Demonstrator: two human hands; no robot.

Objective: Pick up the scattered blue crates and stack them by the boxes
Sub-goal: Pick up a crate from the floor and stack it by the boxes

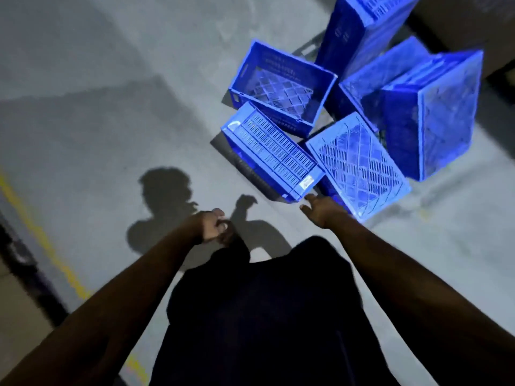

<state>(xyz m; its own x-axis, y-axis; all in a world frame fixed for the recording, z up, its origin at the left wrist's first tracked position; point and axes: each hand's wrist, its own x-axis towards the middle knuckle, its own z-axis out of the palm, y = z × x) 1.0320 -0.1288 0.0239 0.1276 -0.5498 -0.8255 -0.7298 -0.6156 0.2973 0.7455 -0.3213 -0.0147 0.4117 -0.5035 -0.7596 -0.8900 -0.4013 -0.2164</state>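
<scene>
- At about one o'clock from where I stand, the blue crates lie jumbled on the concrete floor (97, 121): an upright open crate (281, 87), a crate on its side (271, 154) nearest me, an overturned crate (359, 165) with its lattice base up, a tipped crate (432, 112) beyond it, and a taller stack (359, 26) at the far end.
- My right hand (320, 208) is stretched forward with fingers straight and apart, holding nothing; its tips sit just short of the near corner of the crate on its side, by the white label (306, 181).
- My left hand (214, 225) hangs lower at eleven o'clock of my body, fingers curled in; it seems to hold nothing (blur makes me less than sure).
- What the coming move turns on, as I judge it: the crate on its side lies at twelve o'clock from the right hand, its long axis running from ten o'clock to four o'clock, so the near end points at that hand. The right hand is plainly the nearer one; the left is well apart from every crate.
- A brown shape at two o'clock, top edge, may be the boxes (459, 20); I cannot tell.
</scene>
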